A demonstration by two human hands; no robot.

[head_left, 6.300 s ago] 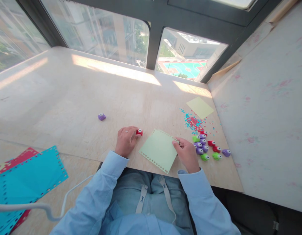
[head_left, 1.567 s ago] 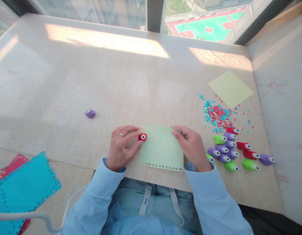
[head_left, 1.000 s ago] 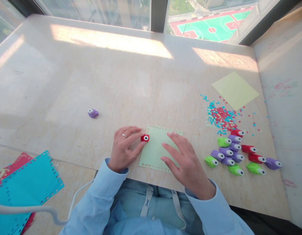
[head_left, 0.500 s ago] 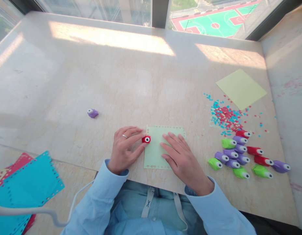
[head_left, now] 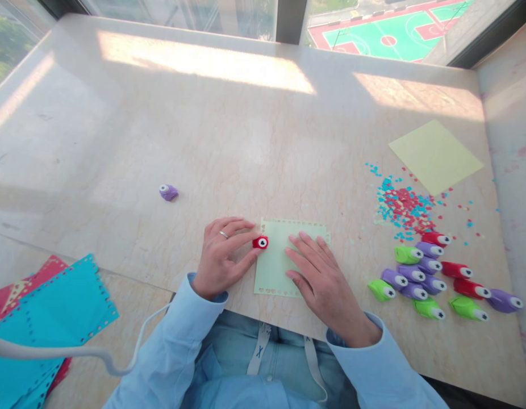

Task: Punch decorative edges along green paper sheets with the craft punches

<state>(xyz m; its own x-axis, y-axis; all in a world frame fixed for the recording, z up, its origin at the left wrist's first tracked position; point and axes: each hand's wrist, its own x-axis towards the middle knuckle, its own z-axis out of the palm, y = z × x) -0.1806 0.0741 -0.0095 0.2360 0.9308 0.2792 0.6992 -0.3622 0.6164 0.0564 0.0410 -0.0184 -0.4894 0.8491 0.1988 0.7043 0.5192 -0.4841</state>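
Observation:
A light green sheet of paper (head_left: pixel 274 267) lies before me, with small cut-outs along its top and bottom edges and near the upper left corner. At its left edge sits a small red craft punch (head_left: pixel 260 242) with a white button bearing a dark shape. My left hand (head_left: pixel 224 255) grips this punch between thumb and fingers, a ring on one finger. My right hand (head_left: pixel 320 278) lies flat with fingers stretched over the right part of the paper, touching it.
Several red, purple and green punches (head_left: pixel 412 272) cluster at the right, beside scattered paper bits (head_left: pixel 405 204) and a pale yellow sheet (head_left: pixel 435 156). A lone purple punch (head_left: pixel 168 192) stands left. Punched blue sheets (head_left: pixel 67 307) and a white cable (head_left: pixel 105 358) are at lower left.
The whole view has shifted slightly, so things appear a little further right. Both hands keep their places on the punch and the paper.

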